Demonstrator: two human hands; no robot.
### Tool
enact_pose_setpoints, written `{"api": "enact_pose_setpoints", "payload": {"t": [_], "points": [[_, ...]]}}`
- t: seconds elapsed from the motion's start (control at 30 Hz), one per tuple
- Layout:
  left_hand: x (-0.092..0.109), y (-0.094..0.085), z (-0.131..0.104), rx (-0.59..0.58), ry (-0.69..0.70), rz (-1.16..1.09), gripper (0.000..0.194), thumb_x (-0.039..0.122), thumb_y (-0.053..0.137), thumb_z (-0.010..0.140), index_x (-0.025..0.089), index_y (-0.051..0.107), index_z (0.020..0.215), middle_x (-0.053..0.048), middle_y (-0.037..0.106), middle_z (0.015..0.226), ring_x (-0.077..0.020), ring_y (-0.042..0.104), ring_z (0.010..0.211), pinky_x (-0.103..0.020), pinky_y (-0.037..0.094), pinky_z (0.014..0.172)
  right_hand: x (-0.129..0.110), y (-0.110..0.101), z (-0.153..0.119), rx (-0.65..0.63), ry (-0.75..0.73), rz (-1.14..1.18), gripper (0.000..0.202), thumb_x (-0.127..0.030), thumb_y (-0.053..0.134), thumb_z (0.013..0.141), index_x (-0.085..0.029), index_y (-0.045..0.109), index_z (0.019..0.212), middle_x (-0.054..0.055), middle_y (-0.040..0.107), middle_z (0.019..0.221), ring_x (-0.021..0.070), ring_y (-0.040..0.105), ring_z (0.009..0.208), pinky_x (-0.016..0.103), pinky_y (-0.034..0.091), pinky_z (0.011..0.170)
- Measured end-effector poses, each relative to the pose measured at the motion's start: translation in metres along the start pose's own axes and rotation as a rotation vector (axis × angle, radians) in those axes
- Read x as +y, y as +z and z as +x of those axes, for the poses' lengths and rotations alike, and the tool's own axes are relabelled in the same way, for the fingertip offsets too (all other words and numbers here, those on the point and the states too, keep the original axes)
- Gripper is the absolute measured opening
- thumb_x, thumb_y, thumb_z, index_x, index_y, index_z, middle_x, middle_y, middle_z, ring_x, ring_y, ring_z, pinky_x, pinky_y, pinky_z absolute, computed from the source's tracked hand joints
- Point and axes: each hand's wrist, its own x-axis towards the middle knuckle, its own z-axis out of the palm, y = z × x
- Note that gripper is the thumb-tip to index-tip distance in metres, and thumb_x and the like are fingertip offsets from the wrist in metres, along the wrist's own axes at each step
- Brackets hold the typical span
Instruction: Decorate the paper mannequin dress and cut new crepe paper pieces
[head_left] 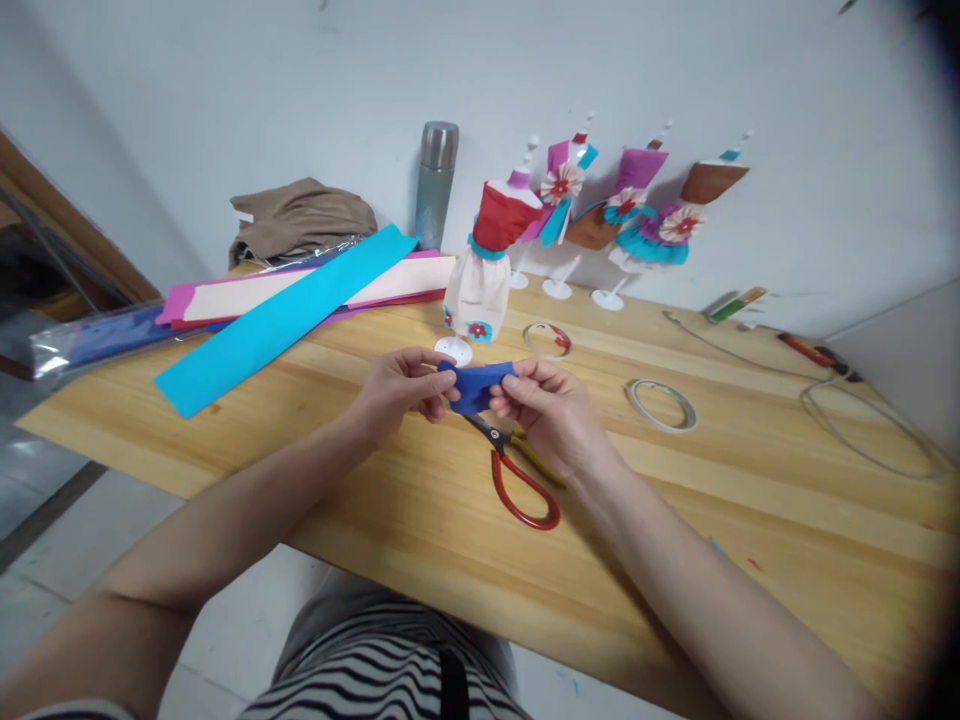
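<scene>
Between my two hands is a small piece of dark blue crepe paper or fabric (474,388), held just above the table. My left hand (409,385) pinches its left end between thumb and fingers. At the other end, my right hand (551,405) is closed on its upper right corner. Below the blue piece lie scissors (504,460) with one red and one yellow handle, partly hidden by my right hand. Just beyond my hands stands a mini dress form (495,250) with a red top and a cream skirt trimmed with flowers.
Several more dressed forms (637,215) stand by the wall. A turquoise strip (285,320) lies across other coloured strips at the left, near a brown cloth (300,220) and a thermos (436,185). Tape rolls (660,404), a cable (742,358) and a glue gun (817,352) lie to the right.
</scene>
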Motion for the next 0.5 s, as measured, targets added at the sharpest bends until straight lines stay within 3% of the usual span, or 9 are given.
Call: {"api": "enact_pose_setpoints", "payload": {"t": [0.1, 0.23, 0.33, 0.4, 0.5], "points": [[-0.001, -0.002, 0.002, -0.016, -0.003, 0.119, 0.033, 0.039, 0.086, 0.059, 0.014, 0.067, 0.068, 0.001, 0.062, 0.053, -0.0059, 0.046, 0.04, -0.02, 0.035, 0.041, -0.002, 0.0, -0.001, 0.006, -0.015, -0.02, 0.028, -0.034, 0.09, 0.06, -0.022, 0.068, 0.071, 0.0, 0.072, 0.066, 0.0113, 0.064, 0.054, 0.024, 0.053, 0.053], [-0.002, -0.002, 0.003, 0.018, 0.034, 0.249, 0.032, 0.037, 0.082, 0.061, 0.015, 0.061, 0.052, 0.004, 0.05, 0.046, -0.0039, 0.036, 0.043, -0.02, 0.025, 0.044, -0.005, -0.001, -0.001, 0.013, -0.032, -0.085, 0.029, -0.037, 0.088, 0.062, -0.022, 0.065, 0.071, -0.002, 0.066, 0.062, 0.0097, 0.054, 0.048, 0.025, 0.045, 0.048], [-0.004, -0.004, 0.004, 0.036, 0.042, 0.2, 0.029, 0.036, 0.083, 0.059, 0.014, 0.065, 0.055, 0.003, 0.054, 0.05, -0.0059, 0.044, 0.049, -0.02, 0.034, 0.05, -0.01, -0.006, 0.002, 0.092, -0.175, -0.21, 0.027, -0.041, 0.084, 0.066, -0.023, 0.066, 0.073, -0.004, 0.058, 0.059, 0.0091, 0.048, 0.049, 0.025, 0.041, 0.05], [-0.006, -0.006, 0.006, 0.013, 0.019, 0.112, 0.029, 0.038, 0.085, 0.058, 0.014, 0.069, 0.061, -0.001, 0.063, 0.058, -0.009, 0.054, 0.055, -0.022, 0.043, 0.057, -0.013, -0.009, 0.004, 0.136, -0.228, -0.26, 0.03, -0.046, 0.082, 0.067, -0.023, 0.07, 0.082, -0.003, 0.063, 0.069, 0.0117, 0.056, 0.061, 0.025, 0.045, 0.058], [-0.009, -0.009, 0.008, -0.052, -0.047, -0.015, 0.036, 0.042, 0.089, 0.056, 0.013, 0.072, 0.068, -0.005, 0.071, 0.068, -0.0141, 0.063, 0.061, -0.027, 0.052, 0.064, -0.013, -0.011, 0.006, 0.038, -0.103, -0.245, 0.047, -0.061, 0.078, 0.066, -0.023, 0.073, 0.094, 0.003, 0.073, 0.088, 0.0182, 0.066, 0.079, 0.03, 0.052, 0.069]]}}
